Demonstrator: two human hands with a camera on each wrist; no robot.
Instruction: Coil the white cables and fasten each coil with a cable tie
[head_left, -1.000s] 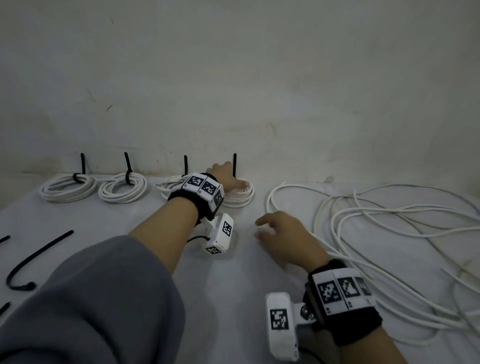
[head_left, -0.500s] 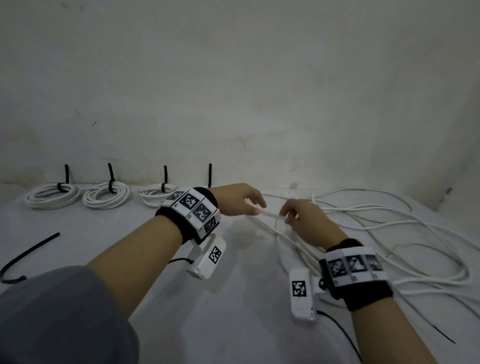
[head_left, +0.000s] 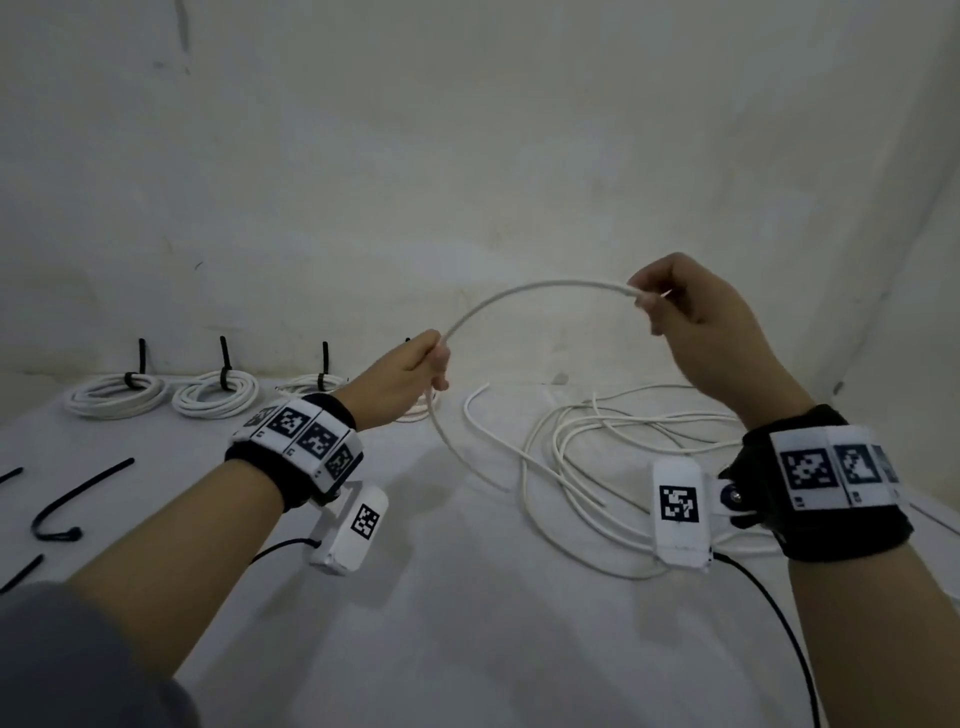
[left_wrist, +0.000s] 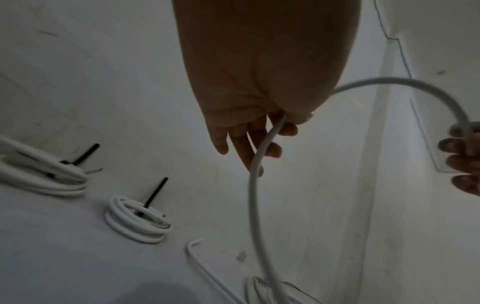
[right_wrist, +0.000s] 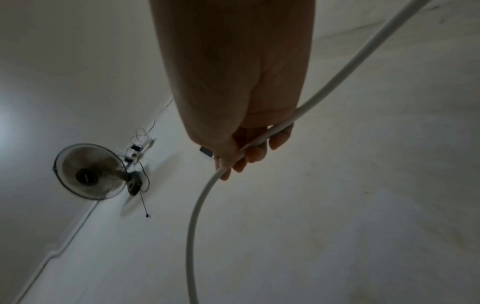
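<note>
White cable (head_left: 524, 291) arches between your two raised hands in the middle of the head view, and from your left hand it drops to the loose tangle (head_left: 613, 452) sprawled over the table (head_left: 467, 649) at centre right. That pile is the biggest thing left to deal with. Along the wall at the left of the frame lie the finished coils (head_left: 117, 397), each cinched with a black tie whose tail stands up. Spare cable ties (head_left: 78, 493) lie at the far left edge, well apart from the tangle.

Your right hand (head_left: 711, 332), upper right, has its fingers curled round the cable close to its free end. Your left hand (head_left: 400, 376), lower and left of centre, is wrapped round the cable further along; the left wrist view shows the strand passing through the curled fingers (left_wrist: 244, 148) and hanging down toward the pile.

You appear to be forming the first loop. To do it well, I'd judge:
- keep the free end pinned in the right hand so the loop cannot spring open;
- let the cable slide through a relaxed left hand instead of dragging the whole pile;
- match the size of the coils already done;
- watch for strands crossing in the tangle, which may snag as you draw more up.
</note>
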